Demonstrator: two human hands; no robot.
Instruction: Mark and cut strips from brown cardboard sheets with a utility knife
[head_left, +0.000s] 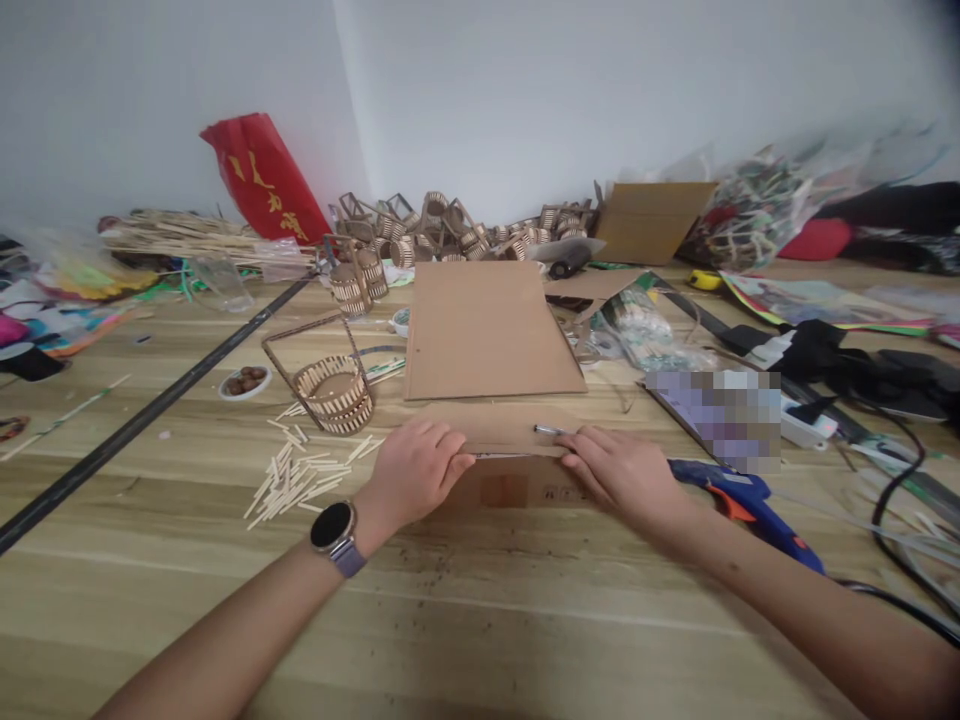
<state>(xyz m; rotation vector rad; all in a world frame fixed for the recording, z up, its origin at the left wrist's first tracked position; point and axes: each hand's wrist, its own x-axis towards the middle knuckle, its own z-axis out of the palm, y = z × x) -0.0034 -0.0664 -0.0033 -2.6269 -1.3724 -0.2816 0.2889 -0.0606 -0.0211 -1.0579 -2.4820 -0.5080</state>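
Note:
A brown cardboard piece (pixel 499 425) is between my hands, bent along a crease, with its printed lower face turned toward me. My left hand (pixel 420 465) grips its left side, thumb along the near fold and fingers on top. On the right side, my right hand (pixel 619 470) pinches the same fold. A pen (pixel 550 431) pokes out from under the right fingers, pointing left. Just beyond lies a flat rectangular cardboard sheet (pixel 487 330). Left of my left hand stand a small stick basket with a square handle (pixel 334 395) and a scatter of short wooden sticks (pixel 304 478).
A blue glue gun (pixel 757 510) lies beside my right forearm, near a power strip (pixel 806 420) and black cables. A white bowl of brown balls (pixel 245 382) sits at left. Several small baskets (pixel 450 225) and a cardboard box (pixel 649 222) line the wall.

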